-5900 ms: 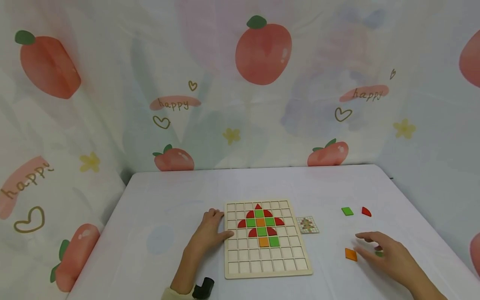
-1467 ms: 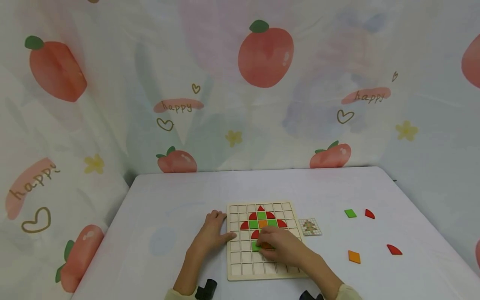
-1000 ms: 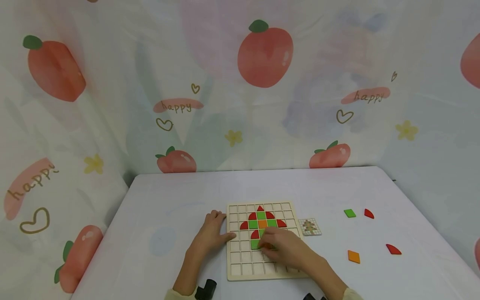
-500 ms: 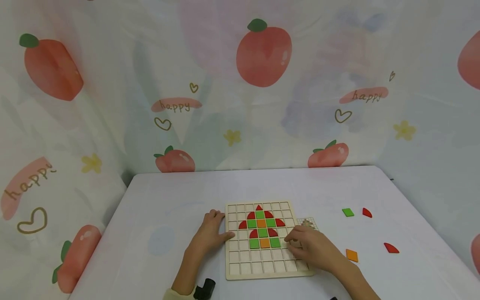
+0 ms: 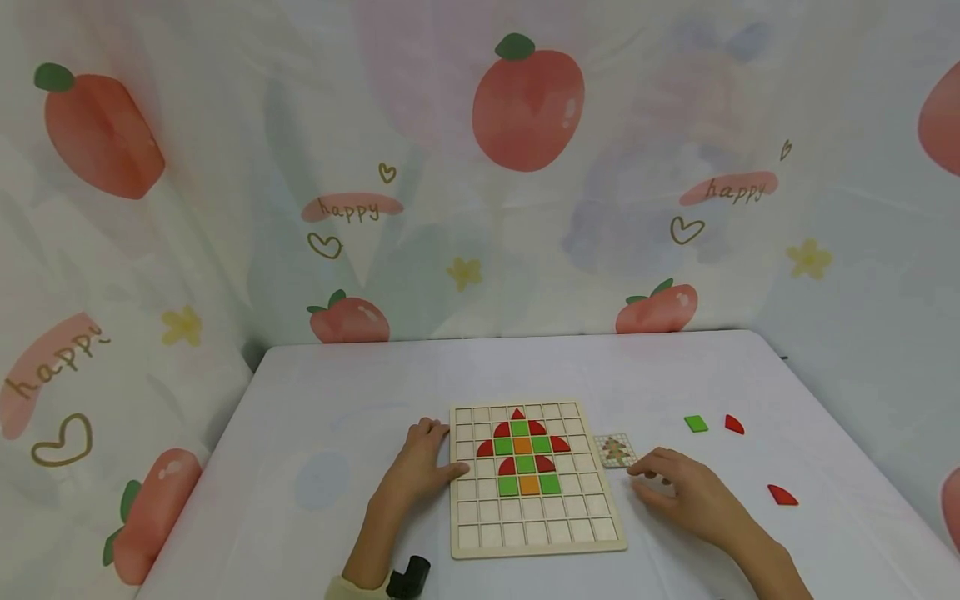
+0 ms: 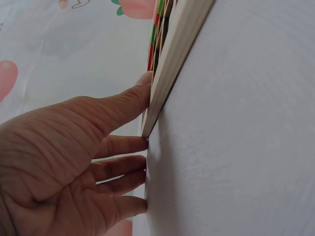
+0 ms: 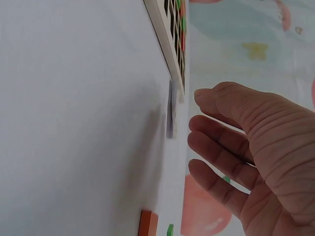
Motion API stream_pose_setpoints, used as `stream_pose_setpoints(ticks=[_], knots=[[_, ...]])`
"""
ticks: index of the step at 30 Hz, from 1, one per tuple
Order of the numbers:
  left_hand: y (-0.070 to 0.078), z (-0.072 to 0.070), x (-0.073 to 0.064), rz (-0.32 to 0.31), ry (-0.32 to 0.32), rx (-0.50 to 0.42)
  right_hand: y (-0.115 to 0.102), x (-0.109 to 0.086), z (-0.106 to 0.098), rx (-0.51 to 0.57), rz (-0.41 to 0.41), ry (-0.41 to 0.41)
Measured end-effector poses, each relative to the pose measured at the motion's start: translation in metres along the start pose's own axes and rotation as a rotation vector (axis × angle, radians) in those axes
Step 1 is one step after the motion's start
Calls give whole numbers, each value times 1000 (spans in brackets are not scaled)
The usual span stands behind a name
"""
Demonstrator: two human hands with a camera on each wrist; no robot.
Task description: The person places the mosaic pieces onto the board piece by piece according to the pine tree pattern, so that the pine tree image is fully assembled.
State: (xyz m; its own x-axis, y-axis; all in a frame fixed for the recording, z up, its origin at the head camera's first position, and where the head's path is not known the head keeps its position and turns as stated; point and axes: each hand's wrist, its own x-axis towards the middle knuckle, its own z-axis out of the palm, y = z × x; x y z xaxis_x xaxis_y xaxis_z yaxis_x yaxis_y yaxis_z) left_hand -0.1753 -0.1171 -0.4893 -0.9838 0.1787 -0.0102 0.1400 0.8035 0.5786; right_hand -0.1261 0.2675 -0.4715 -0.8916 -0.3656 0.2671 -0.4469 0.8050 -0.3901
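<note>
On the table lies a wooden grid board [image 5: 537, 533] with red, green and orange tiles set in a tree shape. My left hand [image 5: 422, 461] rests at its left side; in the left wrist view the thumb [image 6: 133, 98] touches the rim and the other fingertips meet the tabletop. My right hand [image 5: 693, 496] hovers right of the board with loosely bent fingers, nothing seen between them. By its fingertips lies a small pattern card [image 5: 615, 450]. An orange tile [image 7: 147, 223] shows below this hand in the right wrist view; the hand hides it from the head view.
Loose on the right of the table are a green tile [image 5: 696, 423], a red quarter-round tile [image 5: 734, 424] and another red quarter-round tile [image 5: 783, 495]. A fruit-printed cloth [image 5: 525, 250] hangs behind the white table [image 5: 360, 375].
A green square now sits left of the lower orange square, placed since the oldest frame. My right hand has withdrawn from the board towards the right. The left hand stays at the board's edge.
</note>
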Motion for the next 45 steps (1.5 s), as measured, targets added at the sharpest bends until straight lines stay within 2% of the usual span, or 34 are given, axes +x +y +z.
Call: stream_pose_setpoints(ticks=[5, 12, 23, 30, 36, 45], knots=[[0, -1, 0, 9, 1, 0, 20, -3, -7, -12, 68, 27], [0, -1, 0, 27, 1, -4, 47, -1, -13, -21, 188, 20], [1, -1, 0, 34, -9, -15, 85, 9, -15, -66, 217, 67], [1, -1, 0, 35, -9, -13, 105, 15, -16, -45, 234, 1], [0, -1, 0, 33, -12, -8, 116, 19, -16, -39, 272, -45], [-1, -1, 0, 22, -4, 0, 111, 22, -22, -39, 295, -60]])
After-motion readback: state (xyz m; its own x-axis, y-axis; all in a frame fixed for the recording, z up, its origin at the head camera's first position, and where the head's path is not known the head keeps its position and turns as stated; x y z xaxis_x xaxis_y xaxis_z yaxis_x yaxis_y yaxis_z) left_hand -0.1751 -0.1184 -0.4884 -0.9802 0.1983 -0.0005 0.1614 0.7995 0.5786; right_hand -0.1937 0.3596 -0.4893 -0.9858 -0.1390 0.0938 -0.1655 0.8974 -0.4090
